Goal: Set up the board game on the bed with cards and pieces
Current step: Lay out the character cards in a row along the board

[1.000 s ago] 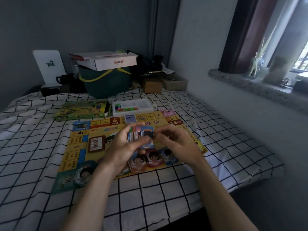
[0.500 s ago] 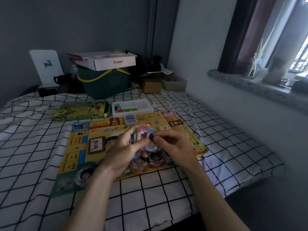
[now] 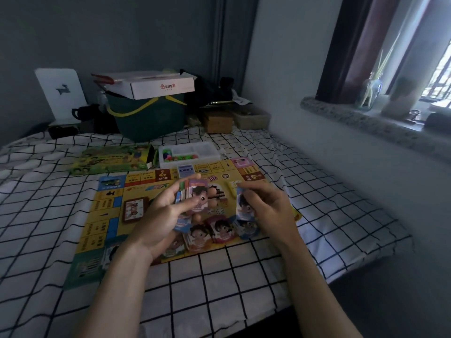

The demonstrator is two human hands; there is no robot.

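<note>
Yellow game board [image 3: 107, 211] sits on the grid-sheet bed [image 3: 44, 215]. Left hand [image 3: 166, 215] grips a card stack [image 3: 196, 196], right hand [image 3: 268, 211] pinches one card [image 3: 244, 203]. Green bin [image 3: 148, 120] at 12 o'clock, windowsill [image 3: 366, 123] at 2.

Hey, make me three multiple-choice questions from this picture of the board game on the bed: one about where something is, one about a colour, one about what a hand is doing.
1. Where is the clear tray of small pieces?
A. beyond the far edge of the game board
B. on the window sill
C. inside the green bin

2. What colour is the bed sheet?
A. plain blue
B. white with a black grid
C. red stripes

3. What is the left hand doing?
A. lying flat on the sheet
B. holding a stack of cards
C. lifting the tray

Answers:
A, the tray sits just past the game board.
B, the sheet shows black lines on white.
B, the left hand grips a stack of cards.
</note>
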